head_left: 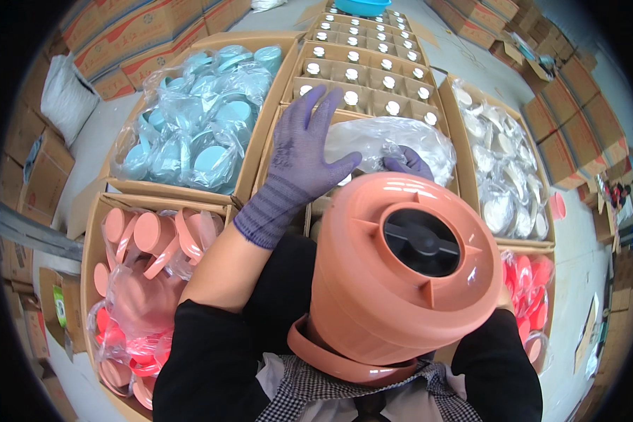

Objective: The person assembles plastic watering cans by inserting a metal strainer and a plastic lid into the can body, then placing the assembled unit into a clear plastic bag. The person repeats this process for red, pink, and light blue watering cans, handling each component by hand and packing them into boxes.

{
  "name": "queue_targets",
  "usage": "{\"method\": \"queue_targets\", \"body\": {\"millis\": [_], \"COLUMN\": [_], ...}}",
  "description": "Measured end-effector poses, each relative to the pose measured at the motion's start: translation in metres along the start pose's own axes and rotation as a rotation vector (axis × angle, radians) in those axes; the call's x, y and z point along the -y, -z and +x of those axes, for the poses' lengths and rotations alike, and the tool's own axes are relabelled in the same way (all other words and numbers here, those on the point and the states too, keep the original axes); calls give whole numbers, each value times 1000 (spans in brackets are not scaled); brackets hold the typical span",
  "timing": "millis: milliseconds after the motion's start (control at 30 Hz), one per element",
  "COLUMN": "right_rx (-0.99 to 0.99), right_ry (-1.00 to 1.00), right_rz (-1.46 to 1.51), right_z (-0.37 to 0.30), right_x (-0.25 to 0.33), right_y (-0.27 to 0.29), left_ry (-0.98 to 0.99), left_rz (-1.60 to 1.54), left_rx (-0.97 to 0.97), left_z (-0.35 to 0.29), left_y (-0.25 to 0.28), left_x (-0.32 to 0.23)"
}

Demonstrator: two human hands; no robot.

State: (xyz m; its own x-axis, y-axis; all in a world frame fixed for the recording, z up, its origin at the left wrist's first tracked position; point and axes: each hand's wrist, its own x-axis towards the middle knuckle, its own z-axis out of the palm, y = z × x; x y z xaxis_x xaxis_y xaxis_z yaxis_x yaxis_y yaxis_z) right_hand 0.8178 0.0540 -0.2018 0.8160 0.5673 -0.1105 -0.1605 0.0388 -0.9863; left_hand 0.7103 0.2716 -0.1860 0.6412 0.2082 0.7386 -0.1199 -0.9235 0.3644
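My left hand (306, 144), in a purple glove, is raised over the carton in front of me. Its fingers are spread and nothing is in them. My right hand (409, 163), gloved alike, has its fingers curled at a clear plastic bag (401, 137); its wrist is hidden. Close to my chest stands a large coral plastic jug-like body (352, 281). A ribbed base ring with a black round disc (420, 243) faces up, and a curved coral handle (344, 359) sits low at its side. Neither hand visibly holds this body.
Ahead, divided cartons hold several white-capped bottles (392, 108). Wrapped light-blue parts (211, 133) fill a carton at left, white parts (503, 169) one at right. Coral and red parts (155, 235) lie near left, red ones (534, 281) near right. Stacked cartons (577, 119) line the sides.
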Motion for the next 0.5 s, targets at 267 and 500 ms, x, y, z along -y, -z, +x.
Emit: {"method": "queue_targets", "body": {"millis": [267, 500], "right_rx": [52, 927], "right_ry": [64, 610], "right_rz": [242, -493], "right_z": [-123, -205], "right_x": [89, 172], "right_y": [39, 34], "left_ry": [122, 31], "left_rz": [-780, -1133], "left_rx": [479, 570], "left_z": [19, -24], "left_y": [45, 177], "left_x": [-23, -72]}}
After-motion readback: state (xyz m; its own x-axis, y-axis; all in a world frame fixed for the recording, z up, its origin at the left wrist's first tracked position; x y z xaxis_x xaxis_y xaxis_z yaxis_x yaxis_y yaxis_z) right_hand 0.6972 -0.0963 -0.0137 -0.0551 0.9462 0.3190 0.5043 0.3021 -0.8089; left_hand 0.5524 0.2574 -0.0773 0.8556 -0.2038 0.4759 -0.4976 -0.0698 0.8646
